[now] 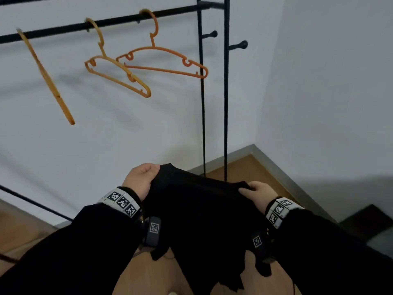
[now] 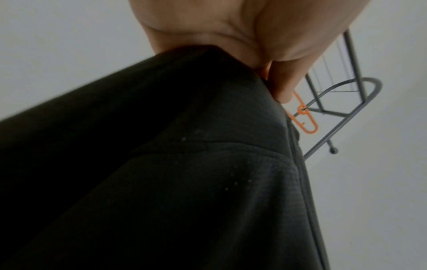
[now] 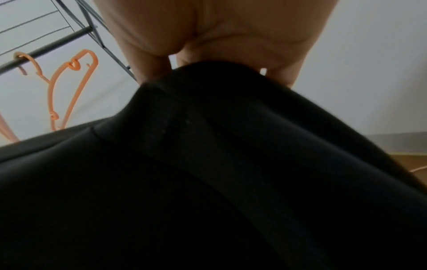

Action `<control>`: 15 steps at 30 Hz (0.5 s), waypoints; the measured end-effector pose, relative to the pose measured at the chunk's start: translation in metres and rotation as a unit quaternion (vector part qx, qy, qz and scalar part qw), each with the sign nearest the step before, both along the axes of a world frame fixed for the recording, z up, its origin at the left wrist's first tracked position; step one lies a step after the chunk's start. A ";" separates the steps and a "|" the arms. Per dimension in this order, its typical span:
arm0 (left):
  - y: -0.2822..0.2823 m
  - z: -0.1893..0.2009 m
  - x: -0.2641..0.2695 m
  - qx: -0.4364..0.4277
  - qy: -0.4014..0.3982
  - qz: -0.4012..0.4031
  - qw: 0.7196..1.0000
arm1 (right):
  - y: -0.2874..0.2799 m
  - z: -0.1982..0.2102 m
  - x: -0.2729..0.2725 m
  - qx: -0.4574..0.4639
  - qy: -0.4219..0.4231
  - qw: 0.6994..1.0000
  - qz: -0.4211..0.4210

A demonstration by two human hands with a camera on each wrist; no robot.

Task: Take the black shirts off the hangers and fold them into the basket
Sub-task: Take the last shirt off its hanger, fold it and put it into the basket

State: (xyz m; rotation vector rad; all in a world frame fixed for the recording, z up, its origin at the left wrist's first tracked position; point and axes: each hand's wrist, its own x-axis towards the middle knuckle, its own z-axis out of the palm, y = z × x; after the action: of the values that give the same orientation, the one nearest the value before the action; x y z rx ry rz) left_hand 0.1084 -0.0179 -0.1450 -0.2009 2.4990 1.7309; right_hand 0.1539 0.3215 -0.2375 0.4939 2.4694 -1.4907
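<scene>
A black shirt [image 1: 200, 213] hangs in front of me, held up by its top edge between both hands. My left hand [image 1: 142, 177] grips the shirt's left corner, fingers curled over the cloth. My right hand [image 1: 257, 192] pinches the right corner. The cloth drapes down below my wrists. In the left wrist view the shirt [image 2: 173, 164] fills most of the picture under my left hand [image 2: 265, 54]. The right wrist view shows the shirt [image 3: 208, 182] below my right hand [image 3: 219, 45]. Three bare orange hangers [image 1: 161, 58] hang on the black rail [image 1: 63, 28] above. No basket is in view.
The black rack's uprights [image 1: 225, 92] stand just behind the shirt, with two pegs [image 1: 240, 45] on the right. A white wall lies behind. Wooden floor [image 1: 244, 167] and a grey skirting run at right. A dark object [image 1: 365, 222] sits at far right.
</scene>
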 end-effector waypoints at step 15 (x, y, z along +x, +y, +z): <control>0.114 -0.064 0.027 -0.045 -0.037 -0.148 0.987 | -0.036 0.011 0.040 -0.100 0.063 0.984 -0.137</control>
State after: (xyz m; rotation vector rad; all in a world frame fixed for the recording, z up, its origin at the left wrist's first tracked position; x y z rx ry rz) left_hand 0.1359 0.0962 -0.2094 0.0955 2.4103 1.4696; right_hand 0.1938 0.2854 -0.2268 0.7455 2.3819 -1.9059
